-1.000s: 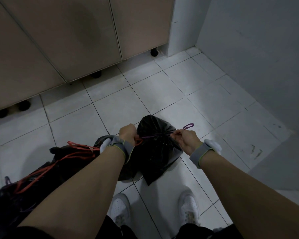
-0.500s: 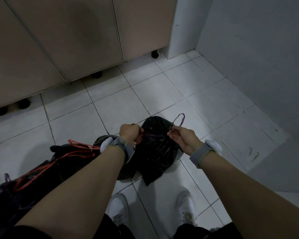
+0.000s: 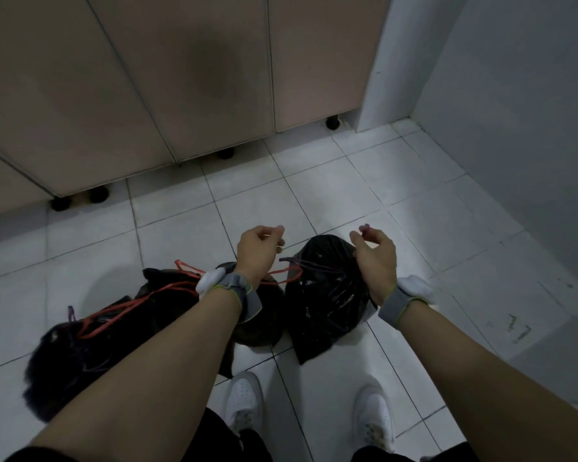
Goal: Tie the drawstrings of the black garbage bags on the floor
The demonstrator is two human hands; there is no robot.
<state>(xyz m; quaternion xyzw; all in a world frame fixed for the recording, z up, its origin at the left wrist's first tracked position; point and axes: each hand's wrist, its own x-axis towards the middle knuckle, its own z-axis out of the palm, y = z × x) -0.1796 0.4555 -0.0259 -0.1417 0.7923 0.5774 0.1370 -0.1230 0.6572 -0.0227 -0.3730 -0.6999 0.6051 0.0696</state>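
1. The floor [image 3: 414, 195] is pale tile, with cabinet [image 3: 147, 78] doors behind and a grey wall [image 3: 514, 95] to the right. White shoes [image 3: 244, 400] stand at the bottom edge.
2. Three black bags lie on it. The left bag [image 3: 54, 355] sits slumped and dark at the far left. The middle bag [image 3: 261, 325] is just beside the right one, mostly hidden under the left wrist. Loose red strings [image 3: 114, 315] trail across these two, so I judge them not yet tied.
3. The right bag [image 3: 324, 295] stands between the forearms with its neck gathered, and a purple string [image 3: 317, 266] crosses its top.
4. What has changed — a second ago both hands were low at this bag's neck, pulling the string out taut to each side. Now they have risen above the bag and moved apart.
5. The left hand [image 3: 259, 250] is loosely curled, thumb and forefinger close together. Whether it pinches a strand is too fine to tell.
6. The right hand [image 3: 374, 253] is curled too, with a bit of purple showing at its fingertips [image 3: 364, 228] — it appears to pinch the string's end.
7. My reading: one throw of the knot is cinched and a second pass or a release comes next, then the other two bags.
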